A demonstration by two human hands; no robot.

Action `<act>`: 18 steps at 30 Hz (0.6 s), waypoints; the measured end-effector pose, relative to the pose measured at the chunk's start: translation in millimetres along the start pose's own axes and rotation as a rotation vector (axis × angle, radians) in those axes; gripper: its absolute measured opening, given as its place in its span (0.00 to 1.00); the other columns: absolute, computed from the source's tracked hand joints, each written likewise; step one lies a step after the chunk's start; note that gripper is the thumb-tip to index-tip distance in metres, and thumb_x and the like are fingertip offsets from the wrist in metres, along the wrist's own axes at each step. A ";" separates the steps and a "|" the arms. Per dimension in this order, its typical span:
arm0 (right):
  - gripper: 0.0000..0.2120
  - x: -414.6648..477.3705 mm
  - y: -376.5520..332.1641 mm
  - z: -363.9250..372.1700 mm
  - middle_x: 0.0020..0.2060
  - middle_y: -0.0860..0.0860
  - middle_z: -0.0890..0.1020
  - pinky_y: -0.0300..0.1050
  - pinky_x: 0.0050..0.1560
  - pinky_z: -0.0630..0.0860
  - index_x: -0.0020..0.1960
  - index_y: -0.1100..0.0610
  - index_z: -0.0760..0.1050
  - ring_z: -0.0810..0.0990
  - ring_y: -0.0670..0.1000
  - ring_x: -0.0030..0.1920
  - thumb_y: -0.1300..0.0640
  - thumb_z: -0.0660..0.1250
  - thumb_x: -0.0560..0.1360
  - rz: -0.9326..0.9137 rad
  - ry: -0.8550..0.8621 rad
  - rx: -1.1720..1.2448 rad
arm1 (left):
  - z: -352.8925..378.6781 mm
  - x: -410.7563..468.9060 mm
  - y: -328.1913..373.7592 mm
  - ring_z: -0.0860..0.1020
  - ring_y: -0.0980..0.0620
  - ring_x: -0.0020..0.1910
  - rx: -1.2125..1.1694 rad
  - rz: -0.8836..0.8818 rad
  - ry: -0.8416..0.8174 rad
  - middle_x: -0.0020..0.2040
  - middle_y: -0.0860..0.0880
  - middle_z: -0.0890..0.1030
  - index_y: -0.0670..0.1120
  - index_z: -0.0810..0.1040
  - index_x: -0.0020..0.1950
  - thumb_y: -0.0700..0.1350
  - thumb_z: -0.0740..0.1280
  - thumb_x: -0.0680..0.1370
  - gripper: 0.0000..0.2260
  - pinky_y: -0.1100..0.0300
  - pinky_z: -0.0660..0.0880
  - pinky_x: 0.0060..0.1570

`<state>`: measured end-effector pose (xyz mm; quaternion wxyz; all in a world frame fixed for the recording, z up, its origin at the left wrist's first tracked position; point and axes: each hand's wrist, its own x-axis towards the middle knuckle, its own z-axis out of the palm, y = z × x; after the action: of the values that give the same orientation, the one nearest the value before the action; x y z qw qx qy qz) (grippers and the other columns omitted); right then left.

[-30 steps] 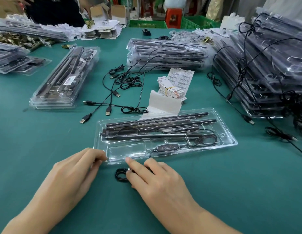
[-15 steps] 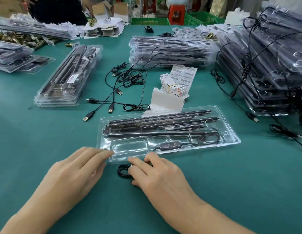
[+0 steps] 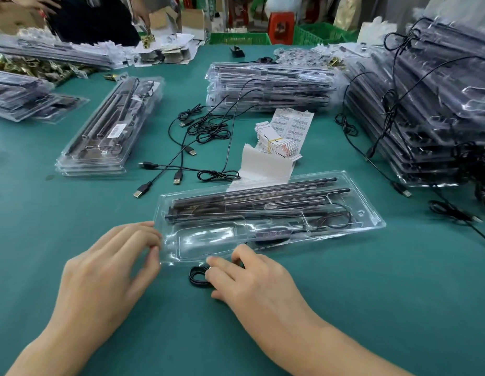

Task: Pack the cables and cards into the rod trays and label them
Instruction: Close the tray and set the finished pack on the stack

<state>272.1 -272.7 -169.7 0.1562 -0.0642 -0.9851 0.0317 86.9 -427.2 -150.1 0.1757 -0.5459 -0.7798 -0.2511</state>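
The clear plastic blister tray with black rods (image 3: 371, 225) sits lower centre of the frame on the green desk (image 3: 358, 308). The small coiled black cable (image 3: 195, 276) lies just in front of its near edge. My guess is that the coil is light and springy and will want to unwind, so pinch across the whole loop, not one strand. The tray looks thin, flexy and slippery, so steady it by the rim. The left hand (image 3: 105, 270) is loosely spread, fingertips touching the tray's left end. The right hand (image 3: 252, 280) curls over the coil, finger and thumb pinching it.
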 end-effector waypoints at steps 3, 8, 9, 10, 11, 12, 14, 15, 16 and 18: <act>0.14 -0.8 0.8 -2.4 0.60 0.44 0.83 0.41 0.42 0.77 0.52 0.50 0.79 0.76 0.48 0.46 0.56 0.79 0.69 -0.018 0.007 -0.001 | 0.6 3.3 -3.3 0.78 0.62 0.64 0.052 0.082 -0.004 0.51 0.57 0.83 0.49 0.78 0.45 0.45 0.62 0.82 0.08 0.65 0.76 0.46; 0.06 -6.6 4.2 -3.5 0.54 0.47 0.81 0.41 0.43 0.78 0.53 0.50 0.81 0.78 0.49 0.47 0.56 0.72 0.76 -0.055 0.092 -0.056 | 8.0 -6.2 -12.0 0.79 0.55 0.65 0.049 0.205 -0.059 0.55 0.53 0.85 0.44 0.80 0.43 0.44 0.64 0.80 0.09 0.58 0.76 0.60; 0.06 -7.4 4.4 -3.6 0.52 0.48 0.80 0.42 0.44 0.78 0.52 0.50 0.81 0.78 0.50 0.47 0.56 0.72 0.75 -0.038 0.122 -0.061 | 8.6 -5.9 -12.1 0.80 0.55 0.65 0.046 0.201 -0.050 0.54 0.53 0.85 0.44 0.80 0.42 0.43 0.64 0.80 0.08 0.58 0.77 0.59; 0.06 -8.4 4.2 -4.4 0.50 0.48 0.80 0.45 0.48 0.78 0.53 0.49 0.81 0.78 0.50 0.48 0.53 0.72 0.76 -0.019 0.141 -0.067 | 9.3 -4.6 -11.1 0.80 0.55 0.63 0.049 0.196 -0.037 0.53 0.53 0.85 0.44 0.79 0.42 0.43 0.64 0.79 0.08 0.59 0.76 0.57; 0.07 -9.4 3.8 -5.5 0.50 0.48 0.80 0.48 0.52 0.78 0.53 0.48 0.81 0.79 0.51 0.49 0.49 0.70 0.76 0.001 0.150 -0.081 | 9.4 -3.3 -9.3 0.81 0.55 0.62 0.059 0.189 -0.021 0.52 0.53 0.85 0.45 0.79 0.41 0.43 0.64 0.79 0.08 0.61 0.75 0.55; 0.09 -11.0 2.6 -7.3 0.50 0.48 0.80 0.51 0.55 0.77 0.54 0.46 0.81 0.79 0.52 0.50 0.46 0.67 0.77 0.025 0.143 -0.079 | 9.1 -1.9 -7.3 0.82 0.55 0.60 0.070 0.177 0.000 0.51 0.53 0.85 0.45 0.79 0.40 0.43 0.64 0.79 0.09 0.63 0.74 0.53; 0.11 -15.2 0.0 -8.2 0.49 0.48 0.81 0.53 0.53 0.78 0.55 0.44 0.81 0.81 0.52 0.50 0.44 0.66 0.76 0.087 0.144 -0.068 | 8.9 -0.1 -4.0 0.83 0.53 0.56 0.080 0.133 0.053 0.49 0.54 0.85 0.45 0.79 0.40 0.43 0.63 0.78 0.09 0.64 0.73 0.52; 0.11 -17.2 -1.9 -6.3 0.49 0.49 0.81 0.52 0.49 0.78 0.56 0.43 0.82 0.81 0.53 0.49 0.46 0.71 0.74 0.123 0.145 -0.064 | 9.3 0.1 -2.7 0.83 0.52 0.55 0.082 0.107 0.079 0.49 0.54 0.85 0.45 0.78 0.40 0.44 0.64 0.78 0.08 0.62 0.73 0.53; 0.15 -18.5 -4.6 -4.2 0.47 0.49 0.81 0.51 0.46 0.79 0.57 0.43 0.82 0.82 0.54 0.47 0.50 0.76 0.70 0.170 0.143 -0.055 | 10.7 -0.6 -1.2 0.82 0.51 0.53 0.087 0.085 0.099 0.49 0.54 0.84 0.46 0.78 0.40 0.45 0.64 0.78 0.08 0.59 0.73 0.52; 0.24 -19.0 -10.1 0.1 0.44 0.50 0.81 0.50 0.42 0.79 0.57 0.44 0.84 0.81 0.54 0.43 0.57 0.82 0.63 0.230 0.143 -0.036 | 14.2 -3.2 2.5 0.79 0.49 0.51 0.092 0.048 0.111 0.48 0.55 0.84 0.47 0.75 0.40 0.47 0.66 0.79 0.09 0.54 0.73 0.48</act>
<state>288.7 -285.2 -174.8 0.2200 -0.1817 -0.9580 0.0270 90.4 -420.7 -162.9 0.2496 -0.5411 -0.7662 -0.2404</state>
